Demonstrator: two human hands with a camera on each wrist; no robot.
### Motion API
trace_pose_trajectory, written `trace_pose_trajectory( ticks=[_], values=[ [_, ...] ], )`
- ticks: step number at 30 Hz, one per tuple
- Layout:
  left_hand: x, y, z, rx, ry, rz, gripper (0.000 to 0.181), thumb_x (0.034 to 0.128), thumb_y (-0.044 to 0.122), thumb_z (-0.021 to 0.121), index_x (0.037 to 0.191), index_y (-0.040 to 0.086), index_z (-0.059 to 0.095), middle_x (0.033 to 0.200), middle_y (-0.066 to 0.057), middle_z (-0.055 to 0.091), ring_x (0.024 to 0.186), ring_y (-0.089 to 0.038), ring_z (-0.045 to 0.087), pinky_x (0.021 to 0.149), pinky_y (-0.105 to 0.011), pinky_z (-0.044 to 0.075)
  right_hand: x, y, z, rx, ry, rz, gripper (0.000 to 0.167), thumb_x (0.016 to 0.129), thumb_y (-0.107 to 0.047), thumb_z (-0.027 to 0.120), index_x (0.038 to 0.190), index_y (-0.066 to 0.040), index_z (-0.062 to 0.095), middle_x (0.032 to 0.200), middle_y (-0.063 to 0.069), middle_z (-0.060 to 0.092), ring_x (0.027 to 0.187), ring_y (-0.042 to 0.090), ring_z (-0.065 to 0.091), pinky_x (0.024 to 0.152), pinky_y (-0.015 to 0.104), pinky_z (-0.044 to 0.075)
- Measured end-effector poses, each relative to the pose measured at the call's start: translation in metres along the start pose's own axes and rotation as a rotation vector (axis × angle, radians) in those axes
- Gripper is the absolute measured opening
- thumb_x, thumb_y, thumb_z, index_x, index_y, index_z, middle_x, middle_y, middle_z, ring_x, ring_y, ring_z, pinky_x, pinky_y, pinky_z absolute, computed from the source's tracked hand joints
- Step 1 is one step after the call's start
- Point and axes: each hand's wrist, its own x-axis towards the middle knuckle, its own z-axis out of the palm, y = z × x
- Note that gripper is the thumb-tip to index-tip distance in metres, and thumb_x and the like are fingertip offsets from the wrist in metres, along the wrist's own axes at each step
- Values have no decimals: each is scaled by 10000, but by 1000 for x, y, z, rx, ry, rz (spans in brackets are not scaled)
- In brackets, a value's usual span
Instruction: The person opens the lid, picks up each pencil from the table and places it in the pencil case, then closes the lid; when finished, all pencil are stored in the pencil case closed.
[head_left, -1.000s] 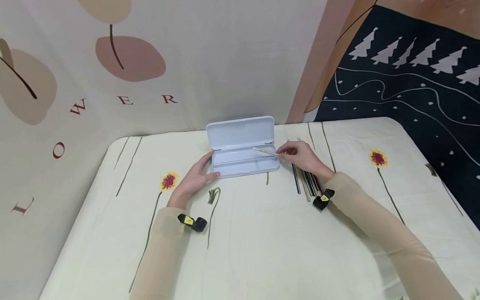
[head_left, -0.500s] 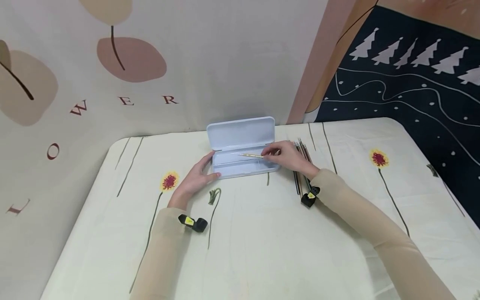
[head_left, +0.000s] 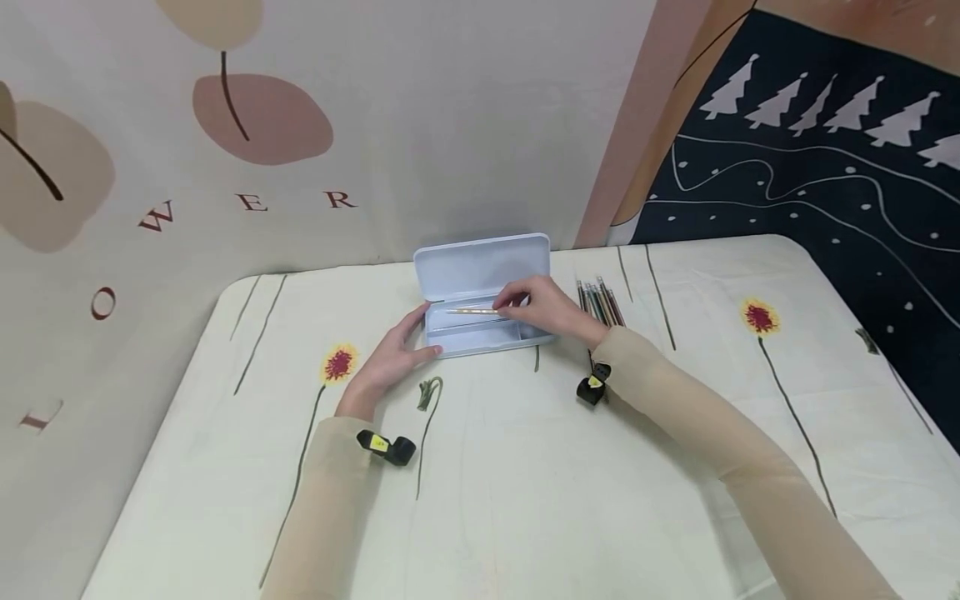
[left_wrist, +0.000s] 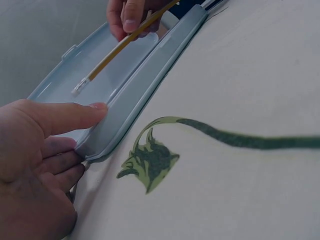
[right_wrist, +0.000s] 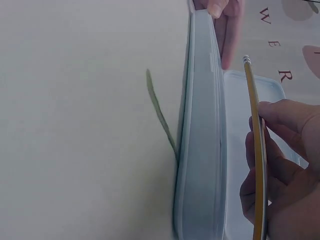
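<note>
A light blue pencil case (head_left: 472, 340) stands with its lid raised at the back of the table. My right hand (head_left: 542, 307) pinches a yellow pencil (head_left: 474, 311) over the case; the pencil's eraser end points left. In the right wrist view the pencil (right_wrist: 257, 145) lies between thumb and fingers of my right hand (right_wrist: 290, 160). My left hand (head_left: 386, 364) holds the case's left end, the thumb on the near rim and the other fingers around the end, as the left wrist view shows with the hand (left_wrist: 40, 150) at the case (left_wrist: 145, 92).
Several pencils (head_left: 597, 302) lie in a bunch right of the case, partly hidden under my right wrist. The white tablecloth (head_left: 480, 483) carries printed flowers. Behind the table hangs a pale curtain (head_left: 450, 125), with a dark tree-patterned cloth (head_left: 810, 167) at the right.
My right hand has moved left over the case, carrying the yellow pencil with it. More of the upper ends of the bunched pencils shows. My left hand has stayed at the case's end.
</note>
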Motion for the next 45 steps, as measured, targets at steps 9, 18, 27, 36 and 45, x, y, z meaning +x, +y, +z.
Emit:
trace_pose_trajectory(
  ticks=[9, 18, 27, 36, 45],
  values=[
    [2, -2, 0, -10, -3, -22, 813, 877, 173, 686, 1549, 188, 227, 1590, -55, 195, 1455, -269, 80, 1158, -498, 34, 15, -3, 6, 9, -28, -6, 106, 862, -8, 673, 943, -7, 742, 919, 57, 711, 798, 158, 593, 714, 258, 485],
    [3, -1, 0, -9, -2, -12, 812, 875, 142, 679, 1548, 147, 224, 1589, -88, 192, 1454, -290, 85, 1160, -494, 46, 24, 2, 15, -5, -121, -2, 75, 866, -12, 692, 923, -11, 740, 904, 51, 707, 822, 163, 616, 737, 259, 495],
    [3, 1, -1, -7, 0, -20, 812, 881, 164, 683, 1549, 153, 221, 1589, -86, 193, 1453, -299, 83, 1156, -511, 43, 27, 3, 19, -53, -150, 46, 93, 880, -13, 673, 945, -26, 737, 937, 55, 704, 855, 170, 604, 757, 260, 482],
    [2, -1, -1, -13, -3, -21, 814, 878, 160, 686, 1549, 158, 223, 1590, -80, 191, 1455, -288, 78, 1158, -500, 39, 24, 7, 17, -27, -102, 40, 140, 867, -8, 671, 993, 11, 729, 989, 92, 703, 884, 194, 618, 784, 278, 504],
    [3, -1, -1, -16, -1, -46, 820, 875, 165, 687, 1550, 175, 221, 1594, -58, 179, 1458, -264, 62, 1160, -489, 28, 13, 11, 5, 14, -49, 16, 154, 868, 9, 649, 1001, 40, 719, 966, 112, 703, 863, 209, 621, 779, 295, 507]
  ],
)
